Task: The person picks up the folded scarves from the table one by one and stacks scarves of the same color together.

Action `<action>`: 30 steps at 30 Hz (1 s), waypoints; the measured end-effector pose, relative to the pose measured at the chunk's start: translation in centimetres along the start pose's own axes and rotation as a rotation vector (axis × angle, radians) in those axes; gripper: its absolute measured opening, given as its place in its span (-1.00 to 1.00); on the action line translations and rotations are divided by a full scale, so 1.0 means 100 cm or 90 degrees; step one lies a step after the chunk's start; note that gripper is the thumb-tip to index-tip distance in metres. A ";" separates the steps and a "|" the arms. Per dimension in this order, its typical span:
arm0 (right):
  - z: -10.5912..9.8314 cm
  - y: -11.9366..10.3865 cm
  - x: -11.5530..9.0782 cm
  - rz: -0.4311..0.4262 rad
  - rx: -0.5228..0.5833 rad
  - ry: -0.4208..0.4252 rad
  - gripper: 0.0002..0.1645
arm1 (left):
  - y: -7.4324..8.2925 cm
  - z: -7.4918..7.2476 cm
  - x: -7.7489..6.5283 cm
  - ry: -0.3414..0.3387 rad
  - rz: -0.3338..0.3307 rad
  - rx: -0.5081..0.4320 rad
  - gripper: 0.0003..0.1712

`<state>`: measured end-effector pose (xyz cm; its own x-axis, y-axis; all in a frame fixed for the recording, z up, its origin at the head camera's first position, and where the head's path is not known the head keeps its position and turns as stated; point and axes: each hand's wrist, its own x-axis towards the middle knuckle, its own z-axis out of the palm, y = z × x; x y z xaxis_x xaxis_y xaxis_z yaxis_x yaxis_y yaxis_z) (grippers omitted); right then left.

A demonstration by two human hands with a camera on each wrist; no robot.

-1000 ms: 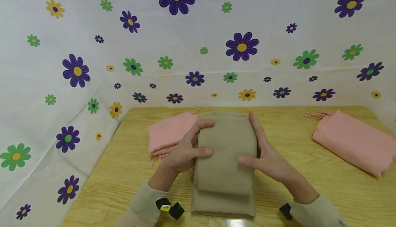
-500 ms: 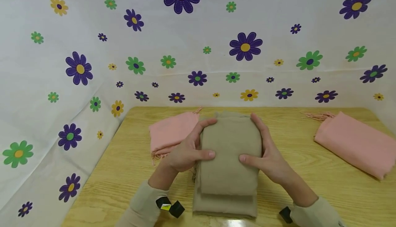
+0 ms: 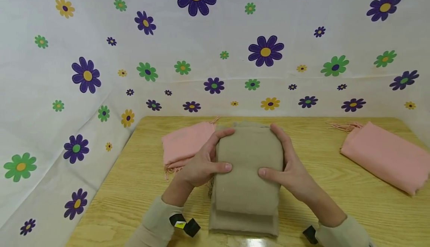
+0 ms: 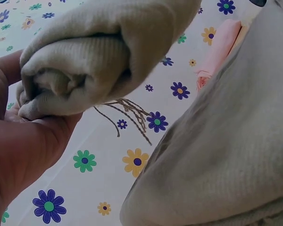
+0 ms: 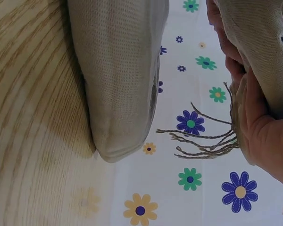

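Nearest, pale sleeves [image 3: 151, 221] are worn on both arms. Between them, a folded beige cloth [image 3: 243, 224] is laid on the bench [image 3: 319, 138], well apart from its left edge. Above this a beige bundle [image 3: 248, 176] is held raised; whether the two are joined cannot be told. The bundle is gripped at its sides by the left hand [image 3: 201, 166] and the right hand [image 3: 297, 174], fingers curled round it, thumbs pressed on its face. Fringe [image 5: 203, 143] is seen at the bundle. Farther off, one pink cloth [image 3: 186, 144] is set near the far left corner, another pink cloth [image 3: 383, 157] toward the right edge. Behind the far edge, a flowered sheet [image 3: 231, 22] is hung.
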<state>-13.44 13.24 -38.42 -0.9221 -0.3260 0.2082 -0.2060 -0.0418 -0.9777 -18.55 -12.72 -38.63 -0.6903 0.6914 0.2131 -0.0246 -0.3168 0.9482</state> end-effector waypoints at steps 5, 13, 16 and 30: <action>0.004 0.001 0.001 0.029 -0.002 0.012 0.20 | 0.000 -0.001 -0.001 0.011 -0.032 -0.001 -0.03; 0.006 -0.001 0.002 0.050 -0.021 0.021 0.16 | -0.002 -0.003 0.000 0.010 -0.072 0.004 -0.04; 0.006 0.000 0.002 0.057 -0.027 0.017 0.17 | -0.002 -0.004 0.000 0.004 -0.075 -0.001 -0.03; 0.003 0.005 0.002 0.087 -0.018 -0.031 0.13 | -0.004 -0.010 -0.002 -0.040 -0.085 0.054 -0.06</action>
<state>-13.60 12.90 -38.87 -0.9253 -0.3726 0.0711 -0.0893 0.0320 -0.9955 -19.12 -13.32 -39.31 -0.6383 0.7639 0.0954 -0.0503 -0.1651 0.9850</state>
